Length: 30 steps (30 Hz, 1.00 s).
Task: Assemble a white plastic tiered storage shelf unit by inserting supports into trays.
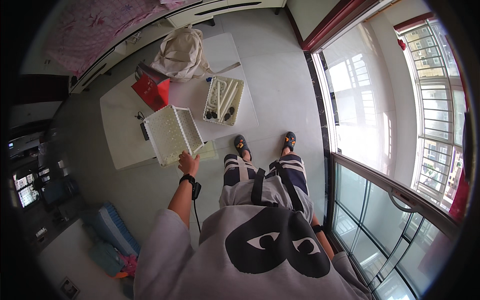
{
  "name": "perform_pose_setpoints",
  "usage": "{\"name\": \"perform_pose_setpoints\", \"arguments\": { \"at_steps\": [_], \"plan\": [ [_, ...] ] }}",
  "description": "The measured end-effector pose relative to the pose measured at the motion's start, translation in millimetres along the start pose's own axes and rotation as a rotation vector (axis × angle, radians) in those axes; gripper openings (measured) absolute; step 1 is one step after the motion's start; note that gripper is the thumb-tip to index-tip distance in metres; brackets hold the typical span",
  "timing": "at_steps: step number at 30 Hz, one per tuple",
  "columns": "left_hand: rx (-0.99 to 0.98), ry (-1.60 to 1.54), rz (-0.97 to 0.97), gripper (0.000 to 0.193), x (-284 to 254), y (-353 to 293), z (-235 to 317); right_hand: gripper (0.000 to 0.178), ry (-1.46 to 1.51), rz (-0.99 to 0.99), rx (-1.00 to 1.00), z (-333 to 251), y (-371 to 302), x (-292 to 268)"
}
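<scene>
Grey floor (275, 75) is supporting a pale table (120, 110). White basket (165, 136) is occupying the table's near edge. Beige backpack (179, 54) is resting beyond it; small basket (240, 101), to its right, is holding white tubes (230, 94). Red bag (152, 92) is standing nearby. Left hand (188, 164) is touching the white basket's near rim, fingers curling; whether pinching cannot be told. Right hand (314, 220) is showing only partly, state undeterminable.

Our left hand (188, 163) reaches forward, its wrist (189, 174) behind the bent fingers (184, 154); our right hand (314, 220) is mostly hidden.
</scene>
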State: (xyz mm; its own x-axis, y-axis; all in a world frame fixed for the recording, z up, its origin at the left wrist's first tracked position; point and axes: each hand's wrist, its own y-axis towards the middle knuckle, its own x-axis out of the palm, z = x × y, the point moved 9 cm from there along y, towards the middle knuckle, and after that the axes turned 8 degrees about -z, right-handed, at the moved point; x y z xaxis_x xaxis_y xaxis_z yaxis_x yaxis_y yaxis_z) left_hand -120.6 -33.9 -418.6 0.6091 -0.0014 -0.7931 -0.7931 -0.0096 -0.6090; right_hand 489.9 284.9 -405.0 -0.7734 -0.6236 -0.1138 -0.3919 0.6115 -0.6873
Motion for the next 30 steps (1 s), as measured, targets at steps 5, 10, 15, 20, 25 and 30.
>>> {"name": "perform_pose_setpoints", "arguments": {
  "at_steps": [5, 10, 15, 20, 25, 30],
  "plan": [
    [-0.077, 0.198, -0.123, 0.054, 41, 6, -1, 0.042, -0.327, -0.173, 0.109, -133, 41, 3],
    [0.103, 0.301, 0.015, 0.034, 14, 38, -13, 0.043, -0.327, -0.214, 0.235, -165, 78, 39],
    [0.192, 0.274, 0.056, 0.027, -7, 29, 20, 0.045, -0.563, -0.427, -0.034, -235, 175, 105],
    [0.114, 0.222, -0.02, 0.029, 18, 12, 16, 0.027, -0.985, -0.522, -0.294, -268, 245, 209],
    [0.154, 0.073, -0.052, 0.027, -32, 3, 45, 0.024, -1.395, -0.823, -0.666, -260, 267, 338],
    [0.276, -0.051, -0.017, 0.028, -35, 25, 23, 0.049, -0.714, -0.94, 0.144, -222, 233, 444]
  ]
}}
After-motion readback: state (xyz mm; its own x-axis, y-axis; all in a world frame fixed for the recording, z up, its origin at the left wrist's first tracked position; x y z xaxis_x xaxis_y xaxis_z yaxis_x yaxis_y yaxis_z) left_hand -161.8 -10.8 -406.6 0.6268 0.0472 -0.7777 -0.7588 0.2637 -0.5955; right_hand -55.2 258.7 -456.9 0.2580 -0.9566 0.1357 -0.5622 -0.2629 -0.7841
